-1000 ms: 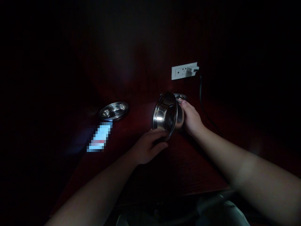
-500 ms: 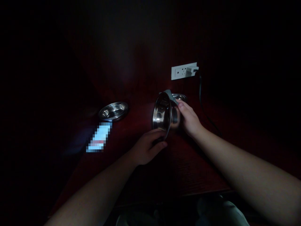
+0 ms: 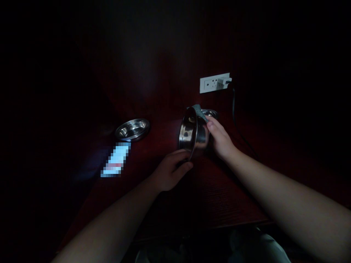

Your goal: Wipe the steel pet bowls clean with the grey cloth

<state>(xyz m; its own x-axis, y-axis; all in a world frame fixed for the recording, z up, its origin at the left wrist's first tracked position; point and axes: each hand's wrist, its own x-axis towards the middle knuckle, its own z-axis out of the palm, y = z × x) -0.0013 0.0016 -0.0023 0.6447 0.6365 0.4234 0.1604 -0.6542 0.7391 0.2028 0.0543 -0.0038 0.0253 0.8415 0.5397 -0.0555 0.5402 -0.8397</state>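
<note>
A shiny metal bowl (image 3: 202, 133) is tipped on its side, its opening facing left. My left hand (image 3: 172, 170) pinches the lower rim between thumb and fingers. Around the bowl's far side, my right hand (image 3: 221, 137) presses a grey-green cloth (image 3: 199, 110) against the outer wall near the top; some of its fingers are hidden behind the bowl. Partly covered by the bowl and cloth, another metal dish (image 3: 210, 112) lies behind them on the dark red table (image 3: 219, 204).
To the left sits a shallow stack of metal dishes (image 3: 133, 129), with a lit, blurred-out screen (image 3: 115, 160) just in front of it. A white wall socket (image 3: 215, 83) holds a plug, and its black cable (image 3: 234, 106) runs down to the table's right side.
The bowl has turned slightly, and its rim has shifted a little left along with my left hand's fingertips. My right hand and the cloth stay nearly in place.
</note>
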